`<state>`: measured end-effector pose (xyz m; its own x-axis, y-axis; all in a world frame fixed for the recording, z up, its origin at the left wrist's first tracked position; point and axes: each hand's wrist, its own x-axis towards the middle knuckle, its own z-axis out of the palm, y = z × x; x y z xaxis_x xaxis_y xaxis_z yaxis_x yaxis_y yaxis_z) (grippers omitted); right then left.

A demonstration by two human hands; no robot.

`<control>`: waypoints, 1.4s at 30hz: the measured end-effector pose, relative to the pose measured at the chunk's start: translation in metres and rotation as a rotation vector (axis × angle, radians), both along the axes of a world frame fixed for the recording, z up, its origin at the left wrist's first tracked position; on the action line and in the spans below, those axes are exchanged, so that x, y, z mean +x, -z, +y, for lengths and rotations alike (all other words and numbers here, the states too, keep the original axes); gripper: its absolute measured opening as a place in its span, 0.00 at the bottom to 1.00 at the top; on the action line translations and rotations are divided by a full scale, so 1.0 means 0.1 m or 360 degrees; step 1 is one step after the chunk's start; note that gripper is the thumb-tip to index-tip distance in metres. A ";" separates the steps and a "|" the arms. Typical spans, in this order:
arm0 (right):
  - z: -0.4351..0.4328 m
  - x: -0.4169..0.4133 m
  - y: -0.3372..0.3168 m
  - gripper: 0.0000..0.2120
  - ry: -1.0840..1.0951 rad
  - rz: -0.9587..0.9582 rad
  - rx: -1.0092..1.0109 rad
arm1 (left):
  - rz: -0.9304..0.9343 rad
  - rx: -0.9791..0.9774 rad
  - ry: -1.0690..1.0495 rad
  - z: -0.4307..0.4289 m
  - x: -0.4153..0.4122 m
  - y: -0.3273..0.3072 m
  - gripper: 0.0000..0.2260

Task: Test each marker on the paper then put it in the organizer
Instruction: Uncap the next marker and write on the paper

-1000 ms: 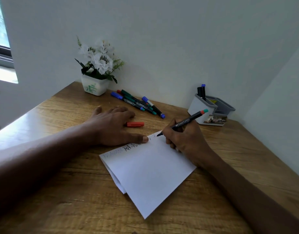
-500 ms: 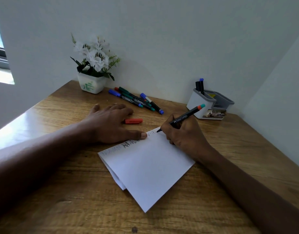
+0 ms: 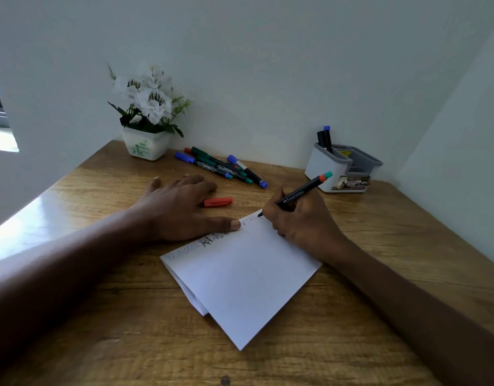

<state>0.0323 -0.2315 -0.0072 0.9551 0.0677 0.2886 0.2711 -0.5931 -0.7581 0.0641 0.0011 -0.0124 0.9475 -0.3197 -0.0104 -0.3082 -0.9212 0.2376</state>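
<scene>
Right hand (image 3: 301, 218): fingers clamped round the marker (image 3: 296, 195), tip on the far corner of the paper (image 3: 240, 274) just ahead of the fingertips, evidently testing. Left hand (image 3: 179, 207): flat, fingers straight and spread, thumb pinning the paper edge against sliding. Red cap (image 3: 218, 202) lies just beside its index fingertip, within reach for recapping. The organizer (image 3: 328, 168) stands beyond the right knuckles.

A strip of bare table (image 3: 379, 232) runs from the paper (image 3: 240, 280) to the organizer (image 3: 326, 168) at the far right; only the right hand (image 3: 301, 218), holding a marker (image 3: 298, 195), stands in it. The loose markers (image 3: 220, 167) and the red cap (image 3: 218, 202) occupy the far middle, just beyond the left hand (image 3: 179, 210). The flower pot (image 3: 145, 146) fills the far left corner. The far wall (image 3: 268, 79) and the right wall (image 3: 463, 162) close those sides. In the organizer's left compartment stand two upright markers (image 3: 325, 139).
</scene>
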 end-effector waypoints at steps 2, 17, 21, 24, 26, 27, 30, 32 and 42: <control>0.00 0.01 0.00 0.08 0.0048 0.0020 0.0019 | 0.0001 -0.0002 -0.0003 0.00 0.00 0.00 0.56; 0.02 -0.02 -0.01 0.08 0.0095 0.0004 0.0033 | 0.0021 0.0002 -0.0005 0.00 0.00 0.00 0.56; 0.02 -0.03 0.02 0.08 0.0148 -0.0001 0.0068 | 0.0021 0.0005 -0.0002 0.00 0.01 0.00 0.55; 0.02 -0.02 -0.01 0.07 0.0123 -0.0001 0.0048 | 0.0019 0.0007 -0.0004 -0.01 0.00 -0.01 0.55; 0.03 -0.03 -0.01 0.07 0.0127 0.0017 0.0051 | 0.0021 0.0007 -0.0001 0.00 0.00 -0.01 0.56; 0.03 -0.03 -0.02 0.08 0.0138 0.0032 0.0062 | 0.0020 0.0006 -0.0002 0.00 0.00 -0.01 0.56; 0.02 -0.03 -0.02 0.08 0.0168 0.0060 0.0097 | 0.0014 0.0007 -0.0004 -0.01 0.00 0.00 0.56; 0.02 -0.03 -0.01 0.07 0.0152 0.0054 0.0113 | 0.0007 0.0010 0.0000 -0.01 0.00 0.00 0.57; 0.03 -0.05 -0.02 0.07 0.0204 0.0081 0.0179 | 0.0018 0.0022 0.0005 -0.01 0.03 0.01 0.57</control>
